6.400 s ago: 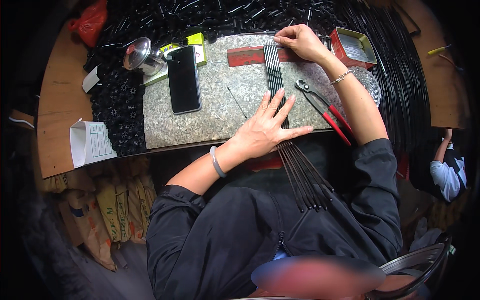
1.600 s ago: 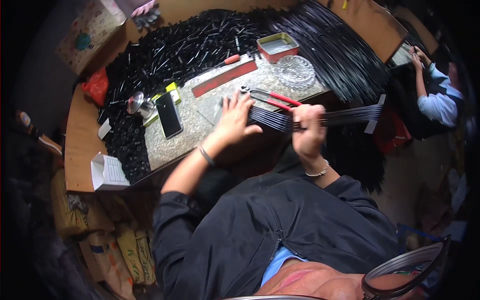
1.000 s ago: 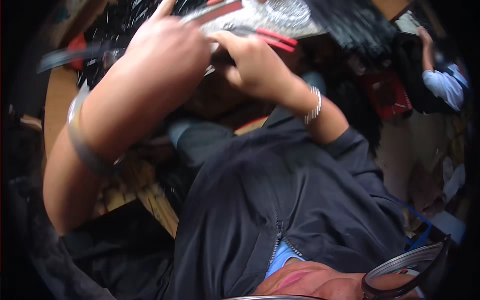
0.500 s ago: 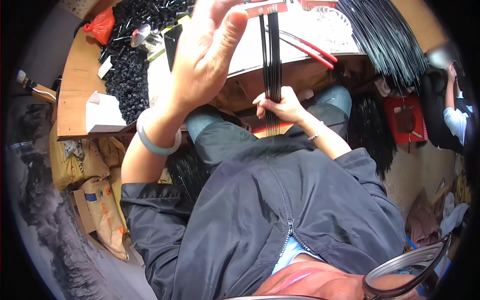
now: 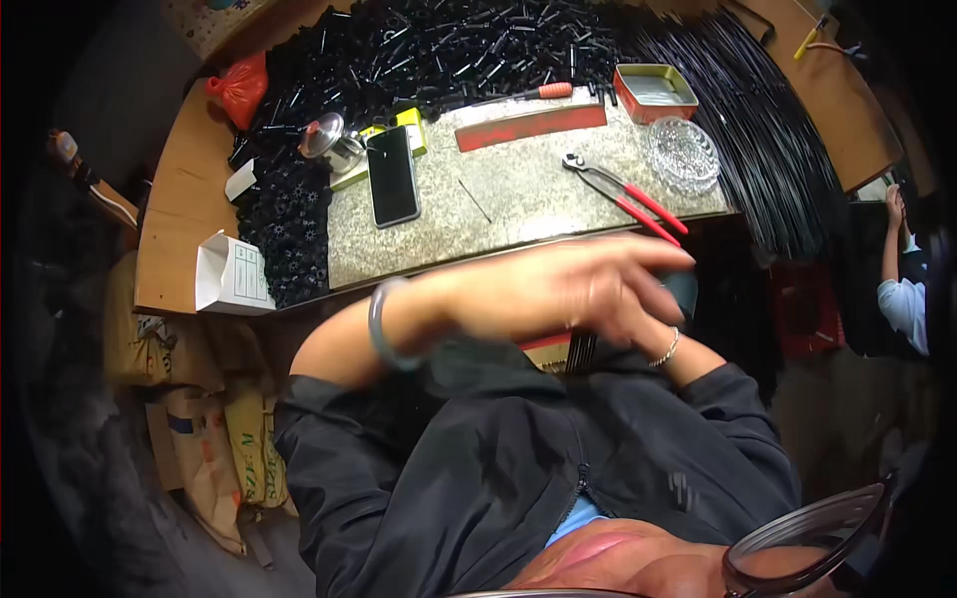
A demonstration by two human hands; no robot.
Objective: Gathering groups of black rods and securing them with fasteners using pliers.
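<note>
My left hand (image 5: 588, 289) reaches across in front of me, blurred by motion. Its fingers stretch to the right, apart, with nothing visible in them. Behind it, my right hand (image 5: 643, 329) is largely covered, its fingers out of sight. Beside that hand, below the left one, the lower part of a bundle of thin black rods (image 5: 581, 352) stands over my lap, and the right hand seems still wrapped round it. Beyond the hands, on the speckled stone slab (image 5: 439, 239), lie pliers with red handles (image 5: 643, 207) and a thin dark needle-like piece (image 5: 476, 200).
A black phone (image 5: 394, 177), metal pot (image 5: 332, 143), red bar (image 5: 533, 126), open tin (image 5: 655, 95) and glass dish (image 5: 684, 154) stand on the slab. Black parts (image 5: 439, 50) heap behind; long black rods (image 5: 768, 130) lie right. A white box (image 5: 232, 271) sits left. Another person's arm (image 5: 894, 239) shows far right.
My left hand has come down from above the slab and swung right, now covering my right hand. The rods' upper ends no longer show above the slab. The slab is in fuller view.
</note>
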